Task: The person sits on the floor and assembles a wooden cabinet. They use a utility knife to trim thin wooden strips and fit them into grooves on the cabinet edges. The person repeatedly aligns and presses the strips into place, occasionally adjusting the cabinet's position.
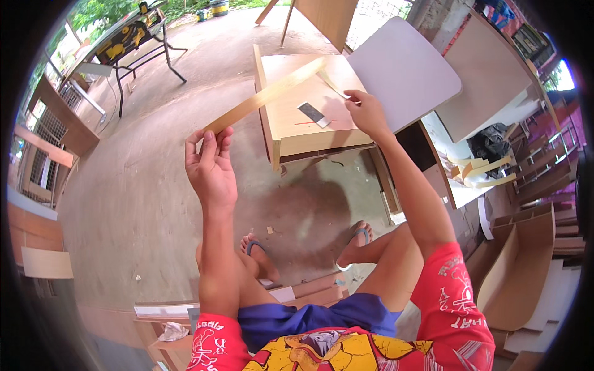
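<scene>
My left hand (212, 164) pinches the lower end of a long, flat, wood-coloured strip (266, 95), possibly edge banding. The strip slants up and away to the right, over a pale wooden box-like piece (288, 139). At its far end a thin, narrow, paler band (334, 85) bends back toward me. My right hand (366, 114) has its thumb and fingers closed on that band's near end. Whether the band is the strip's own folded tail or a peeled backing, I cannot tell. A phone (314, 115) and a thin red stick (304, 123) lie on the wooden piece between my hands.
A rounded white board (408, 71) leans beyond my right hand. Curled offcut strips (486, 172) lie on a white surface at the right, near stacked panels and a wooden shelf piece (516, 266). A table saw on a stand (127, 46) is far left. Boards lie by my feet.
</scene>
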The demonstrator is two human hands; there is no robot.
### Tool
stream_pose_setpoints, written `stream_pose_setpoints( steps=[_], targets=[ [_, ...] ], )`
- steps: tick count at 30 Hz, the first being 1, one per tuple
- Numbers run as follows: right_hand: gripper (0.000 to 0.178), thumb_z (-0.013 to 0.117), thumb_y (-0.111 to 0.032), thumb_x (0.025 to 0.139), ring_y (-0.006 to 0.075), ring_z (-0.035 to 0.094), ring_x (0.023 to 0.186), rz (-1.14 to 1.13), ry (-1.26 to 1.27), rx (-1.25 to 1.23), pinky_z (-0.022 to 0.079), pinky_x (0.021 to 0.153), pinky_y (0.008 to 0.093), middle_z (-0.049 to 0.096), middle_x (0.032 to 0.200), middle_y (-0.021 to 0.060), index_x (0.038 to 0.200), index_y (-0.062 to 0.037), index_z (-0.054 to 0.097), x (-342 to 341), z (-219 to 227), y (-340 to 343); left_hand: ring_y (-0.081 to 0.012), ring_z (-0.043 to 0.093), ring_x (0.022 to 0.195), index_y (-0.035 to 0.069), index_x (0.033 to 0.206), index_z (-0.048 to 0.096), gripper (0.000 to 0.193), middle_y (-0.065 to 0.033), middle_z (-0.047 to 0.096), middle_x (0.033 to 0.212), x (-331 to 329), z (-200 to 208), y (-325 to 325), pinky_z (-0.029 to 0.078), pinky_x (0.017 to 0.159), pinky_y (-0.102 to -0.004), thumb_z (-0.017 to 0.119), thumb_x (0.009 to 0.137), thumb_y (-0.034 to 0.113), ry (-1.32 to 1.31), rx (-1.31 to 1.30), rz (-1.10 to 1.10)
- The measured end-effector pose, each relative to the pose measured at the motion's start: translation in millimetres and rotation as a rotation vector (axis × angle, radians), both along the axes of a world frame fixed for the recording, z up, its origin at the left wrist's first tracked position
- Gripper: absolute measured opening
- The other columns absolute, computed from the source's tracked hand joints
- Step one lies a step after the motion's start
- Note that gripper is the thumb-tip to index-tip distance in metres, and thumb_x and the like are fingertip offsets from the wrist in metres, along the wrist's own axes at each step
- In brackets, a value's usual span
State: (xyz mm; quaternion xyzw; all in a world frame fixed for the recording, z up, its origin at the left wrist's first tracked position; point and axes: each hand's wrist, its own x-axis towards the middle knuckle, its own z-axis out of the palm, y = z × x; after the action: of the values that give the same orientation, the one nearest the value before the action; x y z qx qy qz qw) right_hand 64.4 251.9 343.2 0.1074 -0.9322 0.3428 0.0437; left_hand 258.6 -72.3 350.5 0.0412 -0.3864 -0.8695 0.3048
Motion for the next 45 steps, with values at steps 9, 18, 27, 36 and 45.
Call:
stream_pose_setpoints(
  steps=[9,18,27,36,45],
  targets=[
    [0.032,0.061,-0.01,0.111,0.0153,0.072,0.107,0.325,-0.339,-1.273,0.061,0.094,0.0292,0.073,0.124,0.0123,0.141,0.003,0.063,98,71,20,-0.0225,0.075,0.105,0.003,0.121,0.063,0.01,-0.0142,0.076,0.114,-9,-7,12,0.058,0.095,-0.0304,0.064,0.112,0.006,-0.079,-0.07,-0.16],
    [0.02,0.085,-0.007,0.096,0.0117,0.071,0.084,0.023,0.025,-0.973,0.056,0.075,0.0273,0.075,0.094,0.0049,0.106,-0.0022,0.069,130,52,23,-0.0206,0.078,0.1,0.0,0.125,0.061,0.021,-0.0142,0.079,0.112,0,-5,45,0.061,0.086,-0.0284,0.071,0.108,0.006,-0.205,-0.375,-0.014],
    [0.02,0.079,0.001,0.099,0.0125,0.067,0.079,-0.111,-0.153,-0.919,0.057,0.076,0.0255,0.067,0.085,0.0039,0.117,0.004,0.071,125,37,41,-0.0114,0.075,0.105,-0.004,0.129,0.059,0.036,-0.0165,0.081,0.12,6,18,79,0.057,0.079,-0.0213,0.08,0.101,0.003,-0.116,-0.353,-0.024],
    [0.019,0.077,0.002,0.1,0.0109,0.07,0.078,0.066,-0.473,-0.725,0.058,0.074,0.0249,0.076,0.092,0.0086,0.088,-0.0051,0.064,150,28,56,-0.0164,0.076,0.103,-0.005,0.126,0.066,0.03,-0.0149,0.079,0.116,9,1,69,0.064,0.097,-0.0308,0.08,0.1,0.004,-0.33,-0.092,-0.151],
    [0.026,0.085,-0.008,0.097,0.0129,0.071,0.087,0.713,-0.748,-0.127,0.057,0.079,0.0299,0.078,0.097,0.0049,0.12,-0.0019,0.075,213,7,16,-0.0177,0.078,0.102,-0.002,0.119,0.07,0.024,-0.0134,0.082,0.11,24,-2,73,0.061,0.092,-0.0315,0.081,0.099,0.006,-0.404,-0.16,-0.322]
  ],
)
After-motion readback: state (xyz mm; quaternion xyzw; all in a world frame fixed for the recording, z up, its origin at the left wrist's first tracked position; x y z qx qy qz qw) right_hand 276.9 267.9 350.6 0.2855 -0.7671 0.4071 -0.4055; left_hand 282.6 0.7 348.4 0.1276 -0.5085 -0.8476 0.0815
